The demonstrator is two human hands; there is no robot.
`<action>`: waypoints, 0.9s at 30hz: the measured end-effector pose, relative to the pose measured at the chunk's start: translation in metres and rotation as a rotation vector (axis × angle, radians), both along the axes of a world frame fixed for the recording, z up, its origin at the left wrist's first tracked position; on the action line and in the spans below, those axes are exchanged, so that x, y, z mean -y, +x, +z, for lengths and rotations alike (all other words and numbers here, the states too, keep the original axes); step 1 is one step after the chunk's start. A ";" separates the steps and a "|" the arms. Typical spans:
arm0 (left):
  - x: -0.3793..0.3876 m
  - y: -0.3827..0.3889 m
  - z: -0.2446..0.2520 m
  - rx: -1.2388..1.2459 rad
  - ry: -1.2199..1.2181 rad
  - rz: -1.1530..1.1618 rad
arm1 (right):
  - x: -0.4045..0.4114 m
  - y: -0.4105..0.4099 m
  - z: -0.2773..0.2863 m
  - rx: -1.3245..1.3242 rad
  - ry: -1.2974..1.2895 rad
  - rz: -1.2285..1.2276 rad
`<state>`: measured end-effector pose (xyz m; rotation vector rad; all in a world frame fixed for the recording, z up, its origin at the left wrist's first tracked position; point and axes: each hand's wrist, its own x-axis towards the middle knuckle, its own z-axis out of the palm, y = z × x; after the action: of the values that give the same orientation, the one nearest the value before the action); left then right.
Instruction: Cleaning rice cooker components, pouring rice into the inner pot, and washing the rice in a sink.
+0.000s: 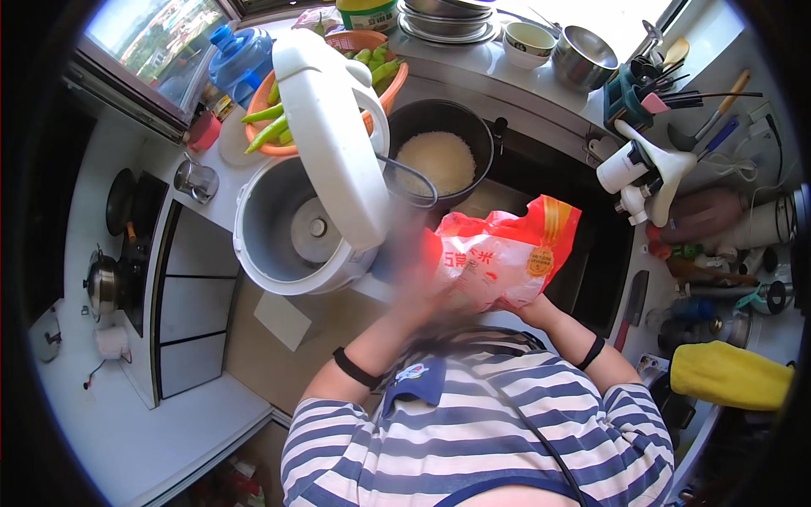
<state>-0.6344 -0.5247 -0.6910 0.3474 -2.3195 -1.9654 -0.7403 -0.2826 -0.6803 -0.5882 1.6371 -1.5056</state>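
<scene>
A red and white plastic rice bag (491,263) bearing writing is in front of my chest, its red top edge crumpled. My left hand (434,298) grips its lower left side, partly lost in a blurred patch. At the lower right corner my right hand (526,310) holds the bag, its fingers mostly hidden behind the plastic. Beyond the bag, a dark inner pot (440,108) at the sink contains white rice (437,161). To the left stands a white rice cooker (266,272), its lid (329,139) raised and its heating plate (317,228) exposed.
An orange basket (256,101) of green peppers sits behind the cooker, beside a blue water jug (241,60). The dark sink (570,266) extends right. A knife (633,304) lies on the right counter. Bowls and a steel basin (583,57) line the windowsill.
</scene>
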 end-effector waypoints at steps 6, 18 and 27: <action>0.014 0.028 -0.009 -0.060 -0.017 0.047 | 0.027 0.007 -0.017 -0.026 0.010 0.118; 0.028 0.034 -0.009 -0.130 -0.091 -0.017 | 0.000 -0.044 0.113 -0.685 0.966 0.502; 0.027 0.030 -0.004 -0.041 0.072 0.015 | 0.131 -0.019 0.171 -1.349 0.156 0.240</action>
<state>-0.6045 -0.5513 -0.6952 0.3257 -2.2195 -2.0337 -0.7589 -0.4140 -0.5089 -1.8749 2.4367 -0.7050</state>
